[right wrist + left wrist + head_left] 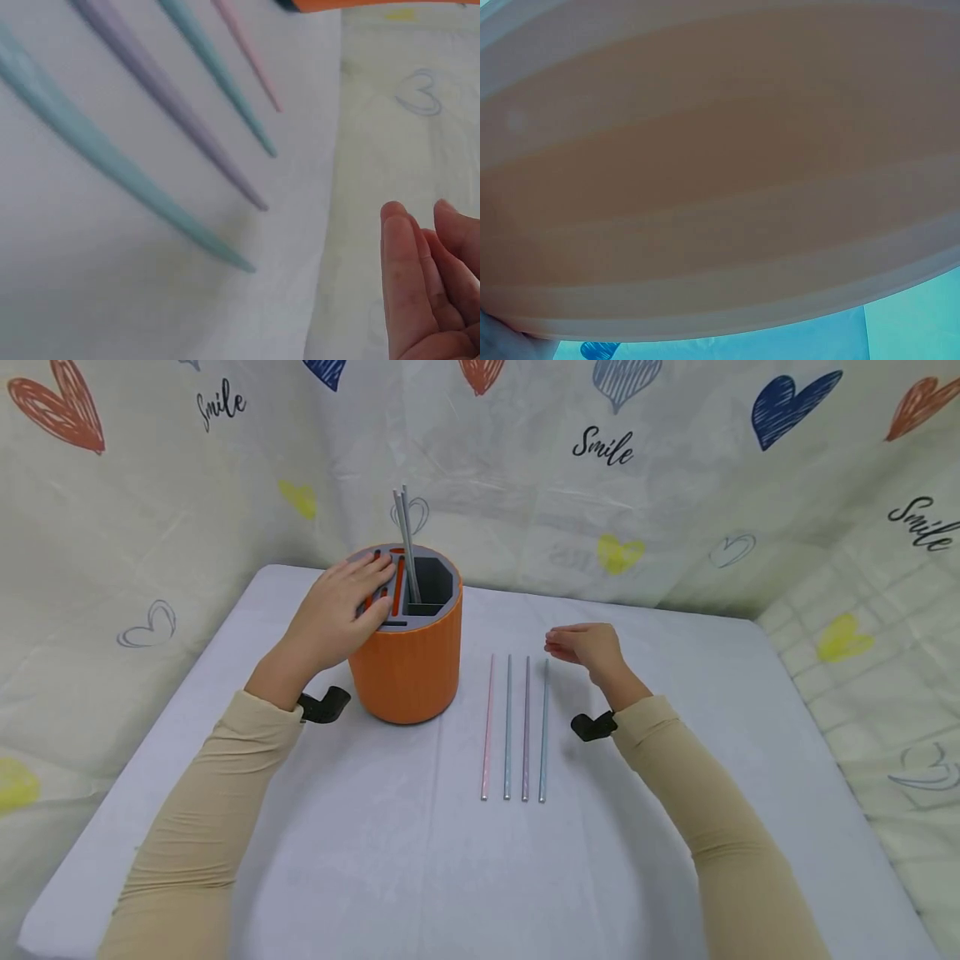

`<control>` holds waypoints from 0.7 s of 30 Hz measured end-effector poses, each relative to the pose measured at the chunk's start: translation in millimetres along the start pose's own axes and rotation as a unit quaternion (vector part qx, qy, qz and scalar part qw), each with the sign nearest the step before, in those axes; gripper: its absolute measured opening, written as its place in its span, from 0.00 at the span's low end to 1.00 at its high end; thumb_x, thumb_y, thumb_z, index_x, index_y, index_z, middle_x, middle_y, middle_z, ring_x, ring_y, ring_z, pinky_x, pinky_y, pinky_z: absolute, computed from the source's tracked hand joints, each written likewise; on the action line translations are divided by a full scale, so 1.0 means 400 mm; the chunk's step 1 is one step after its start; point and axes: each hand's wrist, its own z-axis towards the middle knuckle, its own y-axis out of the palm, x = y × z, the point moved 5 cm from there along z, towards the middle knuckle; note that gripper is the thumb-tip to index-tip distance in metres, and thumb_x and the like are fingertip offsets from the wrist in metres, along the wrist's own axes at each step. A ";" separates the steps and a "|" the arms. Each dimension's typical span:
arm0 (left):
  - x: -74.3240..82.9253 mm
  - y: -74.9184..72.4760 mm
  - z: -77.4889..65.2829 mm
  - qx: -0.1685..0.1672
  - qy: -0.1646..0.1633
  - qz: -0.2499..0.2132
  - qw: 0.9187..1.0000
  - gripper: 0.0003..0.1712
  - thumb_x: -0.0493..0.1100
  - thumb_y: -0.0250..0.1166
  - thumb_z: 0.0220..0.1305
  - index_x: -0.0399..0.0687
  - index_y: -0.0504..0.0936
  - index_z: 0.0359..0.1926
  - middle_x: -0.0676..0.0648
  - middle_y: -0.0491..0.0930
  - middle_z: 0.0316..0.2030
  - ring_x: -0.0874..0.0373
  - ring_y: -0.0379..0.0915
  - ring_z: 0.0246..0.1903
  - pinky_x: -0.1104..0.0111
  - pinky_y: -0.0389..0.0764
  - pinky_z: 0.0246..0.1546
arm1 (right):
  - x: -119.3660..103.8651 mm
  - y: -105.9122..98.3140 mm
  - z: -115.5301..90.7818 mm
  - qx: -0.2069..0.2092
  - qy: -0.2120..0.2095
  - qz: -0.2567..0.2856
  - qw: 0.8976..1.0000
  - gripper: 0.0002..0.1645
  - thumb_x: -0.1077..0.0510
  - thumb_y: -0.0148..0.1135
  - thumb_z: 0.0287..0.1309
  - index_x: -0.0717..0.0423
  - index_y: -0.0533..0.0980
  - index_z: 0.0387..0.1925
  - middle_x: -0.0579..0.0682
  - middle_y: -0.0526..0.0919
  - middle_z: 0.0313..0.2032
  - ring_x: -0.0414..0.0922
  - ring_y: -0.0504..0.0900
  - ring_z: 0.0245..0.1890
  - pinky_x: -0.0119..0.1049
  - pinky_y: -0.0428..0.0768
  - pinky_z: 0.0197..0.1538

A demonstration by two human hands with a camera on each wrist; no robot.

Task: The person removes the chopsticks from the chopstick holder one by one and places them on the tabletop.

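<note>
My left hand (341,602) rests on the slotted grey top of an orange cylindrical knife and utensil holder (405,681), fingers spread over the slots. In the left wrist view the holder's wall (727,180) fills nearly everything. Thin grey chopstick-like sticks (405,527) stand in the holder, leaning slightly. To its right lie slim tapered chopsticks side by side: a pink one (487,727), a blue one (507,727), a purple one (527,727) and another blue one (544,727). Just right of their far ends hovers my right hand (588,652), fingers fairly straight, holding nothing.
A white cloth covers the table (450,877). Behind and beside it hangs a pale curtain (525,510) printed with hearts and "Smile". Black camera mounts (326,706) sit at both wrists, below tan sleeves.
</note>
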 end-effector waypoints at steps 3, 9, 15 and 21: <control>0.001 0.000 0.000 0.000 0.001 0.000 1.000 0.31 0.49 0.44 0.76 0.42 0.62 0.75 0.43 0.58 0.76 0.47 0.46 0.78 0.53 0.43 0.80 | -0.038 0.027 -0.007 -0.025 -0.003 0.029 0.999 0.24 0.59 0.68 0.61 0.65 0.78 0.57 0.44 0.88 0.32 0.37 0.89 0.34 0.36 0.85 0.54; 0.001 0.003 0.000 -0.004 -0.001 0.001 1.000 0.31 0.50 0.44 0.76 0.42 0.61 0.75 0.43 0.58 0.76 0.47 0.46 0.78 0.53 0.43 0.80 | -0.117 0.080 -0.014 -0.073 -0.052 0.062 0.994 0.25 0.60 0.65 0.63 0.67 0.76 0.59 0.50 0.88 0.41 0.40 0.89 0.40 0.40 0.81 0.61; 0.000 0.003 -0.002 -0.006 -0.004 0.002 1.000 0.31 0.50 0.44 0.76 0.43 0.61 0.75 0.43 0.58 0.76 0.47 0.45 0.78 0.53 0.43 0.80 | -0.183 0.124 -0.022 -0.082 -0.076 0.073 0.991 0.25 0.59 0.65 0.63 0.64 0.76 0.60 0.58 0.84 0.54 0.45 0.88 0.48 0.37 0.83 0.59; 0.001 0.003 0.000 -0.004 -0.002 0.003 1.000 0.31 0.50 0.44 0.76 0.42 0.61 0.75 0.43 0.58 0.76 0.47 0.46 0.78 0.53 0.43 0.80 | -0.244 0.163 -0.035 -0.096 -0.098 0.072 0.988 0.23 0.58 0.66 0.62 0.60 0.79 0.58 0.57 0.85 0.55 0.45 0.87 0.51 0.33 0.85 0.54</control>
